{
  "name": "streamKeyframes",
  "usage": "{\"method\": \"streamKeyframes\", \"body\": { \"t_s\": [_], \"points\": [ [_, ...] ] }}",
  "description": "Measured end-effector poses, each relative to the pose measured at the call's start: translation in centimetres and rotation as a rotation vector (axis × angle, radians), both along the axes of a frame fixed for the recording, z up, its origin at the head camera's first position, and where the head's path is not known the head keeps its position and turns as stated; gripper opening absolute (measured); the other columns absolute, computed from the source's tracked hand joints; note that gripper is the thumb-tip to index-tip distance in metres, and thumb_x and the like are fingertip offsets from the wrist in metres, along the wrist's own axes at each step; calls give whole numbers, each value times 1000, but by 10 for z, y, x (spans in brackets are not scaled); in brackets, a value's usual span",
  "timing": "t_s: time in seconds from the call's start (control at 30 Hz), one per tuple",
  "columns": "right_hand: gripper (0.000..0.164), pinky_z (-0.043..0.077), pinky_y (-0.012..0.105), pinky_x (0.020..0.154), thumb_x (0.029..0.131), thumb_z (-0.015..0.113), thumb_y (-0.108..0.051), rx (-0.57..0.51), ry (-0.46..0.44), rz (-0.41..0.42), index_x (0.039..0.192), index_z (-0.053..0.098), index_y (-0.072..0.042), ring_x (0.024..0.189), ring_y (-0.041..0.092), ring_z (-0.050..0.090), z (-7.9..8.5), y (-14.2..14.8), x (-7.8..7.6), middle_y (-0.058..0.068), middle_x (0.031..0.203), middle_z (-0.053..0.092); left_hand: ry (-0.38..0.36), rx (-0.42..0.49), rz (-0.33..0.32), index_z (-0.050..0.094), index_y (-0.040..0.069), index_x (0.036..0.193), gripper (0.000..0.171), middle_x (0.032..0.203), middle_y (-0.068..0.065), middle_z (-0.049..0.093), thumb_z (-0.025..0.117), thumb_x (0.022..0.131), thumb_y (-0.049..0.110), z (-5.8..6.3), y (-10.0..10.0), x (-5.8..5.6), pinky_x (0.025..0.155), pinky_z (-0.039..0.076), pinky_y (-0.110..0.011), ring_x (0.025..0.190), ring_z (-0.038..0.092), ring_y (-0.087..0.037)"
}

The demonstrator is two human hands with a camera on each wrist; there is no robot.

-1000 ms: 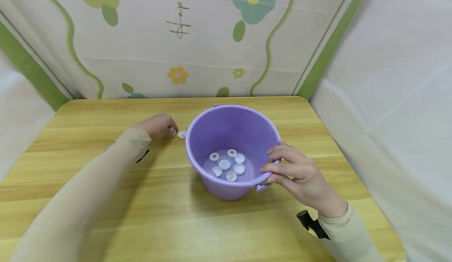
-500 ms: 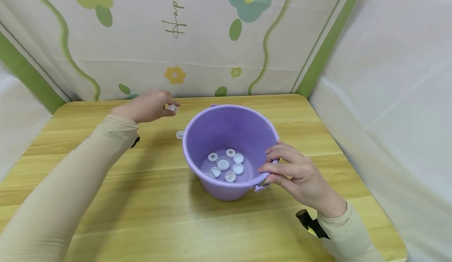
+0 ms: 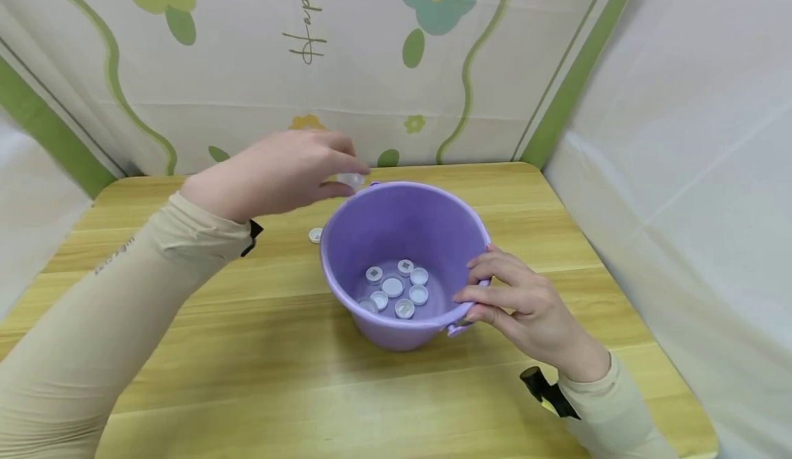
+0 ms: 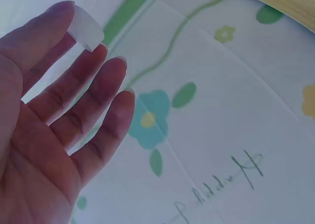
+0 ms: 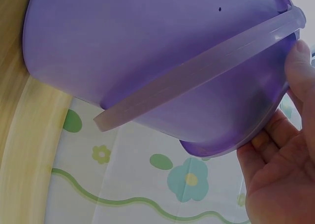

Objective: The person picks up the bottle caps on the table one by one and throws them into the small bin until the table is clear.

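Note:
A purple bucket [image 3: 402, 335] stands upright on the wooden table, and several round white bottle caps [image 3: 392, 287] lie on its floor. Between thumb and fingertips my left hand [image 3: 278, 174] pinches another white cap [image 3: 350, 180], held at the bucket's far left rim. The left wrist view shows this cap [image 4: 86, 28] at the thumb tip, the other fingers spread. My right hand [image 3: 526, 308] grips the bucket's right rim, fingers inside and thumb outside. In the right wrist view the bucket's handle [image 5: 197, 69] hangs down along its outer wall.
One more white cap [image 3: 315, 235] lies on the table [image 3: 247, 376] just left of the bucket. A white cloth with printed flowers [image 3: 371, 67] hangs behind the table's back edge, and plain white cloth [image 3: 680, 136] hangs at the right.
My left hand has picked the cap up from the table left of the bucket, raised it and carried it right to the bucket's rim. The right hand keeps its grip on the rim.

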State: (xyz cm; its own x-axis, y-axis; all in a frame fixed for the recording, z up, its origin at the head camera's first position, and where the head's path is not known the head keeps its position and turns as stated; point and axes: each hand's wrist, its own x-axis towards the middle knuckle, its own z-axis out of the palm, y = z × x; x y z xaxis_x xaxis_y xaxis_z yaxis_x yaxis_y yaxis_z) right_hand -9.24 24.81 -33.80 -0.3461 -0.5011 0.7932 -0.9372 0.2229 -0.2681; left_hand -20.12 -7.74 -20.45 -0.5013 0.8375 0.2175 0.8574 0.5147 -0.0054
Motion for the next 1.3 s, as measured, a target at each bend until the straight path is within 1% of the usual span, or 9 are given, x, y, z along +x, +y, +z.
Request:
{"method": "streamKeyframes", "body": {
  "t_s": [0.1, 0.17, 0.27, 0.43, 0.7, 0.87, 0.97, 1.2, 1.3],
  "points": [
    [21, 32, 50, 112, 95, 66, -24, -2, -4, 4, 98, 76, -6, 106, 27, 57, 0, 0, 0, 12, 97, 65, 6, -35, -63, 74, 16, 108, 22, 100, -3, 61, 78, 86, 15, 0, 12, 8, 77, 53, -40, 88, 61, -21],
    [21, 32, 50, 112, 94, 66, -24, -3, -8, 4, 98, 76, -6, 106, 27, 57, 1, 0, 1, 12, 98, 65, 5, -52, -89, 74, 17, 106, 22, 98, -2, 61, 79, 85, 14, -1, 18, 11, 76, 52, -38, 88, 59, -20],
    [20, 32, 50, 112, 94, 66, -24, -4, -6, 5, 99, 76, -6, 106, 27, 57, 1, 0, 1, 12, 98, 65, 3, -70, -109, 75, 18, 107, 24, 98, -2, 62, 81, 83, 13, -1, 26, 13, 77, 52, -37, 89, 60, -20],
    [21, 32, 50, 112, 95, 66, -24, -4, -2, 4, 99, 76, -6, 107, 27, 57, 1, 1, 0, 12, 98, 65, -20, -116, -133, 76, 17, 111, 29, 101, -4, 64, 81, 83, 14, -4, 40, 10, 80, 52, -38, 91, 60, -22],
    [20, 33, 50, 112, 95, 66, -25, -4, 2, 4, 99, 76, -8, 107, 27, 57, 1, 1, 0, 12, 99, 64, -40, -182, -133, 75, 18, 110, 27, 100, -2, 63, 80, 84, 16, -12, 55, 8, 79, 52, -37, 89, 59, -22],
    [20, 32, 50, 112, 95, 66, -24, -5, 1, 12, 99, 76, -7, 107, 27, 56, 2, 1, 0, 11, 99, 64, -39, -195, -131, 75, 18, 109, 24, 98, -1, 62, 79, 85, 14, -18, 60, 4, 78, 52, -36, 87, 58, -20],
    [20, 33, 49, 112, 95, 66, -24, -6, 3, 14, 98, 76, -6, 106, 27, 56, 1, 0, 0, 12, 99, 64, -28, -197, -131, 76, 19, 108, 24, 97, -1, 61, 79, 85, 14, -20, 61, 3, 77, 52, -35, 86, 58, -21],
    [20, 32, 49, 112, 95, 65, -24, 1, 1, 13, 98, 75, -7, 106, 27, 56, 1, 0, -1, 12, 99, 64, 34, -195, -148, 75, 20, 110, 35, 108, -4, 63, 83, 78, 5, -25, 64, 0, 79, 52, -35, 94, 55, -24],
    [19, 32, 49, 112, 95, 66, -24, -1, -5, 9, 99, 75, -7, 105, 27, 56, 1, 1, -1, 11, 99, 64, 43, -185, -157, 76, 19, 110, 37, 108, -4, 63, 83, 77, 4, -25, 64, -1, 79, 53, -35, 95, 55, -25]
  ]
}}
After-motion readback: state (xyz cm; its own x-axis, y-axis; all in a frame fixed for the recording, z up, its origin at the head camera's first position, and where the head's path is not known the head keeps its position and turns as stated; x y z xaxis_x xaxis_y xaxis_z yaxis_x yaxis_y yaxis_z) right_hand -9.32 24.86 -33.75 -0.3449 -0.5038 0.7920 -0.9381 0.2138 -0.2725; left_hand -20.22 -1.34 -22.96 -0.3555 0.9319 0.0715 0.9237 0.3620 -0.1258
